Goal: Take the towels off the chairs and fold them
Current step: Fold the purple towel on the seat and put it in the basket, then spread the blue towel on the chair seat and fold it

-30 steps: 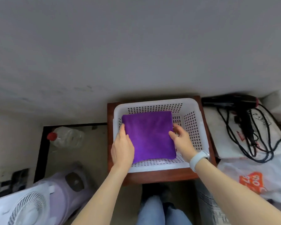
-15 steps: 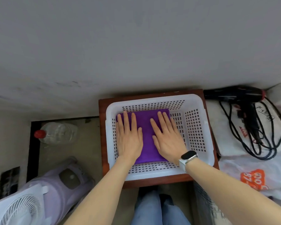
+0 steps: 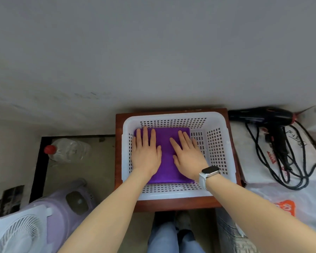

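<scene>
1. Though no chairs are in view, one purple towel (image 3: 164, 154) already lies folded flat under both palms, so this piece looks done; whether others remain cannot be told.
2. Towel: vivid purple, plush, a neat rectangle with square edges, no loose corners showing.
3. Left hand (image 3: 146, 152) lies flat, fingers straight and spread, pressing the towel's left half. Right hand (image 3: 188, 154) lies likewise flat on the right half, a watch (image 3: 209, 171) on its wrist.
4. Towel sits on the floor of a white perforated basket (image 3: 217, 143), toward its left wall; bare basket floor lies right of the right hand.
5. Basket rests on a reddish wooden tabletop (image 3: 171, 204).
6. Further right of the right hand: black hair dryer (image 3: 263, 115) with coiled cord. Left of the left hand, lower down: a plastic bottle (image 3: 69, 149) and a fan (image 3: 20, 232).
</scene>
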The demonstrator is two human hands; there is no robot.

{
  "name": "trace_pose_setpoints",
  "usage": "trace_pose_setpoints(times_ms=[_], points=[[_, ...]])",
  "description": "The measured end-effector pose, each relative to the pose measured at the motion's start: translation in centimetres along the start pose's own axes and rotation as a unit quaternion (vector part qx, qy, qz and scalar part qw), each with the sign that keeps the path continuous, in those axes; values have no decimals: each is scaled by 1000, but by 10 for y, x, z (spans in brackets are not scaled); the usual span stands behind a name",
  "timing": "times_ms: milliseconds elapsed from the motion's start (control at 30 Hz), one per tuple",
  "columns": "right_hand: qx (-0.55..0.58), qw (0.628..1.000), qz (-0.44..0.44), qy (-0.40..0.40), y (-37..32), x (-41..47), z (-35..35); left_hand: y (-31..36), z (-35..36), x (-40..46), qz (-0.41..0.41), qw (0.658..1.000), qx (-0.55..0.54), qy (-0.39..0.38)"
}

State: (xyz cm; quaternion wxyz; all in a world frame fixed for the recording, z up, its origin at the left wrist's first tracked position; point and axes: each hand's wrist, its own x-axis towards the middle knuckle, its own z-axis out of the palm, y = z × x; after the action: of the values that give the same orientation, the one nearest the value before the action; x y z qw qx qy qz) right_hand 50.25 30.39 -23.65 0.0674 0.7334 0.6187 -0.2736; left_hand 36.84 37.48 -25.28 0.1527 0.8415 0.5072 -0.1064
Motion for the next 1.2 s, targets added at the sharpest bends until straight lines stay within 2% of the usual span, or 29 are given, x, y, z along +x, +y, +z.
trace_pose_setpoints(times_ms=[100,300,367,567,733,933,1200], points=[[32,999,-14,31,-6,-13,-24,3,-30,-12,-4,1000,-18,16],[102,984,-83,123,-29,-57,-72,1,-92,-84,-53,983,-126,124],[109,978,-118,133,-43,-82,-79,-3,-103,-129,-92,970,-158,159],[123,958,-242,93,-101,-175,-54,-14,-83,-294,-249,912,-224,235],[87,933,-349,24,-157,-245,-12,-22,-47,-428,-381,836,-265,293],[21,885,-459,-81,-242,-335,55,-21,0,-579,-524,742,-272,318],[-54,776,-601,-182,-367,-517,190,-4,86,-819,-660,585,-281,378]])
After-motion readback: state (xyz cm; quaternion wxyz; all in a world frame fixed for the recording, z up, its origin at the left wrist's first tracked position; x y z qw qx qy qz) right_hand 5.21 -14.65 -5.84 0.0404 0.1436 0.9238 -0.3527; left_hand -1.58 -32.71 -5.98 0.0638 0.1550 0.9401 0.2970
